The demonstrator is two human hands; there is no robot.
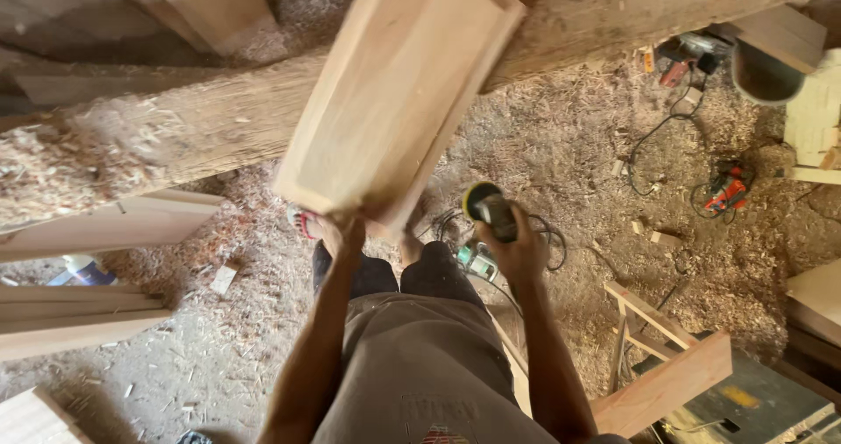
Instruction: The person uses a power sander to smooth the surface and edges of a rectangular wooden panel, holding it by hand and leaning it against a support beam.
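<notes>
Pale wood panel [399, 94] with a routed border, tilted, upper end leaning on a rough sawdust-covered beam [158, 137], lower edge gripped from below by left hand [343, 231]. Right hand [519, 244] well apart from the left, closed around a small sander [489, 206] with a yellow-rimmed disc, held just beside the panel's lower right corner. Underneath, sawdust floor [561, 146], tangled black cable [547, 234]. Further right, an orange power tool [725, 188] and a wooden frame [653, 326]; at left, stacked pale boards [79, 308].
</notes>
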